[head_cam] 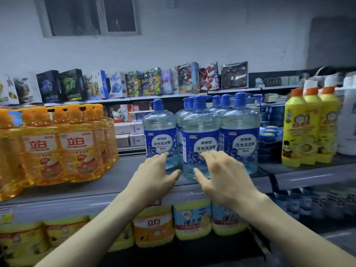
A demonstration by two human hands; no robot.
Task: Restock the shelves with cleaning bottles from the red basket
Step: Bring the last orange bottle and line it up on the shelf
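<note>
**Entry: blue-capped cleaning bottles, middle shelf**

**Progress.** Cluster of blue-capped bottles (221,116) upright on the shelf (125,174), several deep, straight ahead of both hands. Front bottle (200,135) at the fore of the cluster, just beyond the fingertips and close to the shelf lip. Judged already set down, with only squaring-up left, if that. Red basket not in view, so remaining stock not countable. Bare shelf surface out to the left of the left hand, between the cluster and the orange bottles (63,147). Judged room for further bottles. Overall judged mid-task, with this bottle placed and more trips to the basket likely outstanding.

**Hands.**
- Left hand (156,176): palm down, fingers spread and only lightly curved, thumb pointing across toward the right hand. Fingertips at the lower label of the left bottle (160,132); contact not certain. Nothing held.
- Right hand (223,178): mirror pose, fingers splayed over the lower front of the front bottle, thumb reaching back toward the left hand. Touching or just short, cannot tell. No wrap round anything.
- Both forearms bare, stretched forward, converging from the lower corners toward the cluster.

**Surroundings.** Yellow bottles (308,132) off to the right of the right hand, well apart. Lower-shelf bottles (192,220) beneath both wrists. Toy boxes (134,83) on a far shelf beyond the cluster.
</note>
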